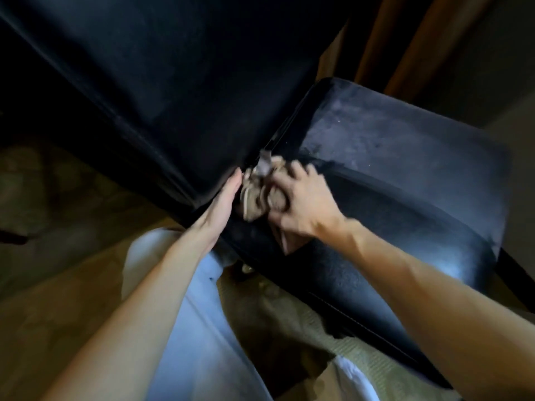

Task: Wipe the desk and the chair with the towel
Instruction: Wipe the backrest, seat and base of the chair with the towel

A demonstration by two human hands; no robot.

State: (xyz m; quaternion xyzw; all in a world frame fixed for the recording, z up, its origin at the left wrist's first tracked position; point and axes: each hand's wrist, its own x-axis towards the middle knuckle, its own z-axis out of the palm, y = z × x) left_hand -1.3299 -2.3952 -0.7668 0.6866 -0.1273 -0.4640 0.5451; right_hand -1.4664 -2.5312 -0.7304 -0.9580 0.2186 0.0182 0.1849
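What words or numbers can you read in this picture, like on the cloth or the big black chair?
No text can be read anywhere.
The black chair shows no words, numbers or logo.
The towel, bunched up in the right hand, has a small grey flap that might be a label, but it is too blurred to read.

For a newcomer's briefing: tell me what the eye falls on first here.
First, the bare hands meeting at the centre: the right hand bunches a crumpled beige towel in its grip against the black chair, where seat meets backrest. The left hand lies flat, fingers straight, by the backrest's lower edge beside the towel. The chair's dark upholstery fills most of the frame.
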